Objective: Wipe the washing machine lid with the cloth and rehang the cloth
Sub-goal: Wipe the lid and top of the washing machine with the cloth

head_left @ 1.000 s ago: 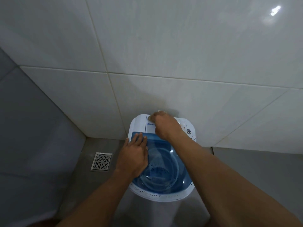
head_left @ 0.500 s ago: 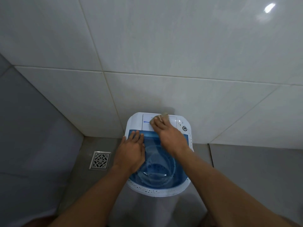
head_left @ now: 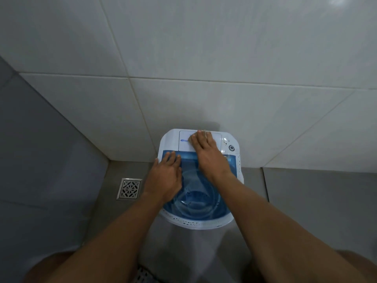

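Observation:
A small white washing machine [head_left: 234,160] stands against the tiled wall, with a see-through blue lid [head_left: 195,199] and a white back panel [head_left: 183,137]. My right hand [head_left: 208,156] lies flat on the back panel, pressing a small pale cloth [head_left: 208,134] that shows only at my fingertips. Flat on the left part of the blue lid rests my left hand [head_left: 165,178], fingers together and holding nothing.
A dial [head_left: 231,148] sits at the panel's right end. A square metal floor drain [head_left: 129,188] is left of the machine, and part of another drain [head_left: 142,275] shows at the bottom. White wall tiles rise behind; grey floor surrounds the machine.
My right hand went from a fist at the panel's back edge to flat, fingers spread over the cloth, and slid slightly along the panel. My left hand stayed on the lid.

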A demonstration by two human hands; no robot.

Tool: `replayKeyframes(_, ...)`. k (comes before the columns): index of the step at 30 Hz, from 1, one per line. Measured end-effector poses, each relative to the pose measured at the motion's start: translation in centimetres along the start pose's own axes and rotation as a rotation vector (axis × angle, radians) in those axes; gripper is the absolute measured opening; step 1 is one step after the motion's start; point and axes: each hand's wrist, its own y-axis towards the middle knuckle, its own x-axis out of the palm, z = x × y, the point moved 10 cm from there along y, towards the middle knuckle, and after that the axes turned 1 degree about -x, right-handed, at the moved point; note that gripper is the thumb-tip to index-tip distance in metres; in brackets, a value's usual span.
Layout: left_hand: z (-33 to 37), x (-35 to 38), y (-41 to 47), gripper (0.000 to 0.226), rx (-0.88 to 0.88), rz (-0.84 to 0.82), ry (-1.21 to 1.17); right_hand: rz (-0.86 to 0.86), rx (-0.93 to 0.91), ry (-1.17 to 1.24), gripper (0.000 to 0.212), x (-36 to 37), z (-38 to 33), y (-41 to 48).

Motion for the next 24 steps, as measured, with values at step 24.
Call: replayKeyframes(24, 0.3, -0.2, 0.1, 0.065, 0.015, -0.062, 0.031, 0.043, -0.235, 0.073, 0.07, 0.5, -1.9, -2.7)
